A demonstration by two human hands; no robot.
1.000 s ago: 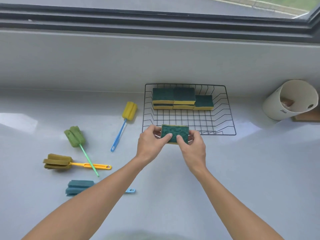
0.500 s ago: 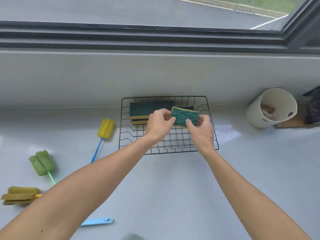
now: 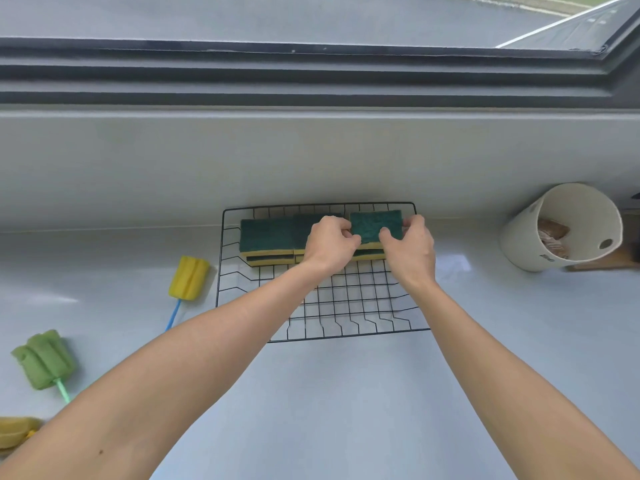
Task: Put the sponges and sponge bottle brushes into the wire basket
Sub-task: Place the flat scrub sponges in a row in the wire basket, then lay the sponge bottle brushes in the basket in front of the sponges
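A black wire basket (image 3: pixel 346 317) sits on the grey counter against the back wall. Green-and-yellow sponges (image 3: pixel 266 237) are stacked along its far side. My left hand (image 3: pixel 329 242) and my right hand (image 3: pixel 408 251) together hold one more green-and-yellow sponge (image 3: pixel 375 225) over the right end of that row, on or just above the sponge beneath it. Left of the basket lies a yellow sponge bottle brush (image 3: pixel 188 277) with a blue handle. A green sponge brush (image 3: pixel 43 358) lies further left. An olive-yellow one (image 3: pixel 15 431) shows at the left edge.
A white cylindrical container (image 3: pixel 568 226) lies tilted at the right, with something brown inside, next to a wooden board (image 3: pixel 609 261). A raised ledge and a dark window frame run behind the basket.
Both hands have carried the sponge from the basket's near edge over to its far right side, above the stacked sponges. The view shifted forward, so the brushes slid toward the left edge.
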